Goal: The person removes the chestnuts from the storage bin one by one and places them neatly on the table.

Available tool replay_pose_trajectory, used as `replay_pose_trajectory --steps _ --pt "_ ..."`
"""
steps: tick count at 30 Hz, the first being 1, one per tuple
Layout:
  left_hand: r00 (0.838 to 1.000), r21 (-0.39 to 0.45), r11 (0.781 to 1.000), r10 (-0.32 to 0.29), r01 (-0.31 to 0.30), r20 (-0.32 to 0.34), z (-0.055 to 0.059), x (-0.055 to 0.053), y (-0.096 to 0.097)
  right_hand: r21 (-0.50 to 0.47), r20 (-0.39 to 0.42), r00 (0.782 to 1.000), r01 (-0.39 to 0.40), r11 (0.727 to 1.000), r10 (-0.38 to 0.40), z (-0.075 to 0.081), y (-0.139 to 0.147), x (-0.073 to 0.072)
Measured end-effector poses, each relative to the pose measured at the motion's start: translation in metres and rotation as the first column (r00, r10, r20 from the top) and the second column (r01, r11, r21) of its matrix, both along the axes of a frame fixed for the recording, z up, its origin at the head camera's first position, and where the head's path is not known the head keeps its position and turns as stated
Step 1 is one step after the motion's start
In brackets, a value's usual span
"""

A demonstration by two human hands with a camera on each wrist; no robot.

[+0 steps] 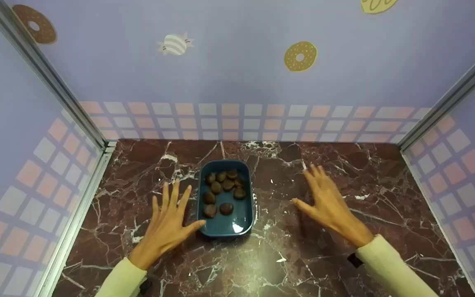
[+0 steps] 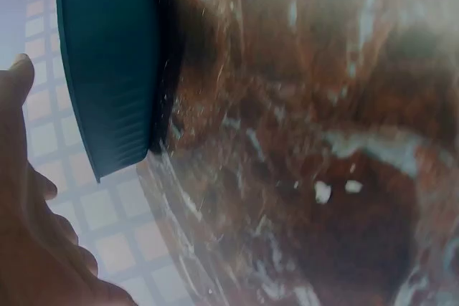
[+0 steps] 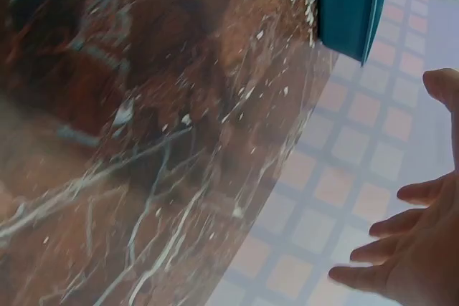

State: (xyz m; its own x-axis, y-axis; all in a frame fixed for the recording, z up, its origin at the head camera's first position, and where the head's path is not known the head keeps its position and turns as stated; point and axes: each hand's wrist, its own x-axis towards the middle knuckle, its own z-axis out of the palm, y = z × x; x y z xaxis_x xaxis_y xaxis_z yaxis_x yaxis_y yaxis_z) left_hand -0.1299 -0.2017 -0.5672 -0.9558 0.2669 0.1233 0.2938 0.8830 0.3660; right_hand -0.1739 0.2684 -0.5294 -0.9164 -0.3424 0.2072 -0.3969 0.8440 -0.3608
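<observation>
Left of the tray (image 1: 220, 227), head view: left hand (image 1: 170, 226), fingers straight and spread, grasping nothing; thumb tip at the near part of the rim, contact cannot be told. Right of the tray, well apart from it: right hand (image 1: 329, 208), fingers extended, likewise released. Tray sits flat on the marble tabletop (image 1: 278, 247); inside it, mostly toward its far end, lie brown chestnut-like pieces (image 1: 228, 184). Judgement: pieces hard, light singly, smooth, apt to roll; pinch across the rounded sides. Left wrist view: tray's outer wall with projecting lip, left hand beside it, closed round nothing. Wall looks stiff, probably plastic, not fragile; loaded weight likely modest. Right wrist view: same lip on the tray, right hand clear of it. Suggested hold: both long sides, fingers under the lip, kept level, as pieces could slide on the glossy floor.
</observation>
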Motion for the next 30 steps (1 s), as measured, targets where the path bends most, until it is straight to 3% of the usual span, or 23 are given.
replay_pose_trajectory --steps 4,8,12,19,30 --pt "0.999 0.075 0.997 -0.013 0.011 0.029 -0.006 0.006 0.003 -0.053 -0.012 0.998 -0.063 0.997 0.062 -0.003 -0.020 0.003" --pt "1.000 0.150 0.989 -0.015 0.013 0.013 -0.013 0.012 0.006 -0.090 -0.058 0.989 -0.142 0.986 0.137 -0.007 -0.042 0.004" --pt "1.000 0.219 0.976 -0.013 0.012 0.002 -0.019 0.015 0.012 -0.098 -0.121 0.970 -0.222 0.970 0.210 -0.012 -0.062 0.003" --pt "0.998 0.318 0.948 -0.004 -0.017 0.064 -0.024 0.016 0.022 -0.092 -0.197 0.934 -0.320 0.943 0.297 -0.016 -0.091 -0.003" --pt "0.995 0.476 0.878 0.004 -0.051 0.098 -0.037 0.021 0.036 -0.067 -0.120 0.909 -0.410 0.910 0.400 -0.025 -0.126 -0.012"
